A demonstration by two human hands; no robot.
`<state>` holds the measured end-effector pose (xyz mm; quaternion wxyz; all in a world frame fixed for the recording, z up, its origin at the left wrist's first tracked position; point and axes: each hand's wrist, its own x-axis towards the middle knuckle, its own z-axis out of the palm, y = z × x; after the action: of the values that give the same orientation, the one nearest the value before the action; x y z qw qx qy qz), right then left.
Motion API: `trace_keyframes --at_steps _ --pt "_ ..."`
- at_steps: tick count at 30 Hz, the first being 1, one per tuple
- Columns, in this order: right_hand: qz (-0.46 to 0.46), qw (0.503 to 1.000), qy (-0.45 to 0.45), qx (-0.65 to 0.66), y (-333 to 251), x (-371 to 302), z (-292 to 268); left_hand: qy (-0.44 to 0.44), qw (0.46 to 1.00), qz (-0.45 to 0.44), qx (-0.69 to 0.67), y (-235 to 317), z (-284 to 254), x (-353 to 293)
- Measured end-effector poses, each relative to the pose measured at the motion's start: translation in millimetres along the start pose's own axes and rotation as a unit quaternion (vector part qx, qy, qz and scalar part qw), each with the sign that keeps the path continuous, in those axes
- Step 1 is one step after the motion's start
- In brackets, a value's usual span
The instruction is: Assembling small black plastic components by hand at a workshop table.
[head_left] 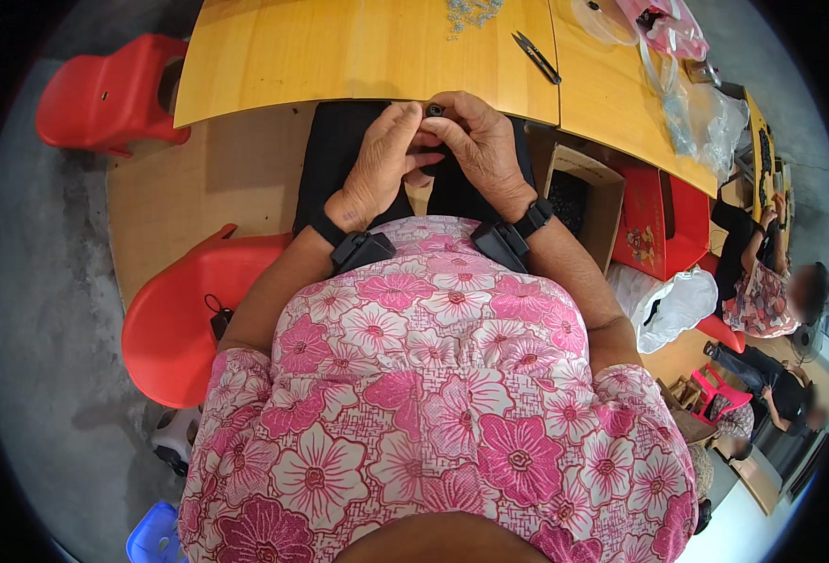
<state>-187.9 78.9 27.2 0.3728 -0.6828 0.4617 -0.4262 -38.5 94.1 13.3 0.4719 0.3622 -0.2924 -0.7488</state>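
Head view, looking down over a pink flowered blouse [433, 375] onto both hands, raised together just below the near edge of the yellow wooden table [339, 56]. Left hand [382, 159] curled, thumb and forefinger pressed onto a small dark part [435, 111] from the left. Right hand [480, 145] curled likewise, fingertips [452, 117] closing on the same part from the right and above, so pinched between both sets of fingertips, hands touching there. Too small to tell the part's shape beyond dark and roundish. Black wrist straps [363, 246] below both hands.

Beyond the fingertips, further up the table, a scatter of small grey pieces [471, 13]. Up and to the right of the fingers, black snips [536, 56] lying flat on the wood, well apart from the hands. Right of the right hand, below table level, an open cardboard box [588, 192] with dark small items inside. Left of the left hand, a red plastic chair [185, 310]; another person seated at far right.
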Motion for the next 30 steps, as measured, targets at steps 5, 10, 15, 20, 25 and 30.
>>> trace_keyframes --at_steps 5,10,15,20,25,30 --pt "-0.027 0.998 0.02 -0.061 -6.5 0.3 -1.0 -0.028 0.995 -0.077 -0.05 4.9 -13.4 3.8" --pt "-0.038 0.999 0.013 -0.037 -6.2 0.6 -1.6 -0.029 0.993 -0.09 -0.068 9.3 -14.0 3.8" --pt "-0.022 0.999 -0.003 0.023 -0.5 1.5 0.0 -0.037 0.99 -0.091 -0.097 7.4 -14.5 3.2" --pt "-0.031 0.999 -0.019 -0.025 -0.8 4.1 -1.3 -0.046 0.993 -0.072 -0.077 6.0 -13.2 2.2" --pt "-0.067 0.994 -0.025 -0.079 0.6 5.0 -1.8 -0.055 0.998 -0.04 -0.017 5.6 -8.9 -2.1" --pt "-0.053 0.998 -0.029 -0.022 -0.9 2.2 -0.1 -0.086 0.969 0.068 0.221 21.2 -0.1 -1.5"
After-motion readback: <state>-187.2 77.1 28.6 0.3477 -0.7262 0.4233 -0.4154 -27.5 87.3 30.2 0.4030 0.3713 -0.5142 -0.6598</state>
